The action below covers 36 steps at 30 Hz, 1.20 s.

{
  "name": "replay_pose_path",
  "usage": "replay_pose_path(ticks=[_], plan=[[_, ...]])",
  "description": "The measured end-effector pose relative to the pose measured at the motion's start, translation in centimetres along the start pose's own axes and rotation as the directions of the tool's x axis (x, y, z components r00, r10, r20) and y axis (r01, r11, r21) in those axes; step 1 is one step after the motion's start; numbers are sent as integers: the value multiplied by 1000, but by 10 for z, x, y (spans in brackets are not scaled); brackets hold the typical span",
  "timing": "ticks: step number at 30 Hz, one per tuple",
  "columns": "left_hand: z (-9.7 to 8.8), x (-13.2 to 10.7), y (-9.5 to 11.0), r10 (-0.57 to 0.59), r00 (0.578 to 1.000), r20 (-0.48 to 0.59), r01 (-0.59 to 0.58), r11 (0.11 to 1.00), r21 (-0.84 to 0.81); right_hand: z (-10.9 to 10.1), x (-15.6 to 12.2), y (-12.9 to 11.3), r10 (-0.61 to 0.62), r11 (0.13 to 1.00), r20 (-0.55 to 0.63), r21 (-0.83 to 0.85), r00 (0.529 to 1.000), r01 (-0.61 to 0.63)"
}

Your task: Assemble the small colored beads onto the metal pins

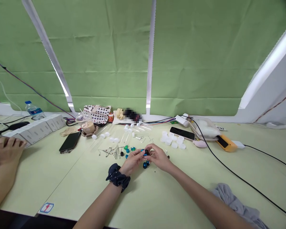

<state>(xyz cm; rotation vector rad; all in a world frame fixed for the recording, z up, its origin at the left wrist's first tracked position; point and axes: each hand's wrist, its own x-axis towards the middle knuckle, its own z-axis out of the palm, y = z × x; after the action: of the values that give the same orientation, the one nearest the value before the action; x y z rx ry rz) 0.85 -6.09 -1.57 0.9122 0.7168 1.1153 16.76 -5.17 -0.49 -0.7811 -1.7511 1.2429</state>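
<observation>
My left hand point(132, 161), with a dark scrunchie point(118, 178) on its wrist, meets my right hand point(159, 156) over the middle of the table. Between the fingertips of both is a small blue-and-black part point(145, 153), mostly covered by fingers; its exact kind is unclear. Shiny blue round pieces point(145, 165) lie just below the hands. Left of them are green pieces point(126, 148), a black round piece point(121, 154) and several thin bent metal rods point(114, 152).
White caps point(173, 140) sit beyond my right hand, near a phone point(182, 133). A black cable point(225, 170) crosses the right side, above a grey cloth point(235, 202). At left are another phone point(70, 142), a drink cup point(88, 126), white boxes point(35, 130) and another person's hand point(9, 149).
</observation>
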Motion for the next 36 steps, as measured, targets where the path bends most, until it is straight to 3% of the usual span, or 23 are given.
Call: replay_pose_path(ticks=[4,10,17,29,36], plan=[[2,-2,0,54,998,35,-56,996,68,1,2,4,46,989,1,144,999,-45],[7,-4,-1,173,984,32,-176,956,237,3,3,6,35,981,-44,191,998,-26],[14,-8,3,243,964,106,-263,931,253,2,3,2,72,971,-80,234,994,-52],[4,0,-11,176,980,94,-200,893,402,3,1,-2,122,964,-58,244,991,-105],[9,-4,-9,306,950,64,-302,845,442,4,3,1,173,941,-63,304,983,-146]])
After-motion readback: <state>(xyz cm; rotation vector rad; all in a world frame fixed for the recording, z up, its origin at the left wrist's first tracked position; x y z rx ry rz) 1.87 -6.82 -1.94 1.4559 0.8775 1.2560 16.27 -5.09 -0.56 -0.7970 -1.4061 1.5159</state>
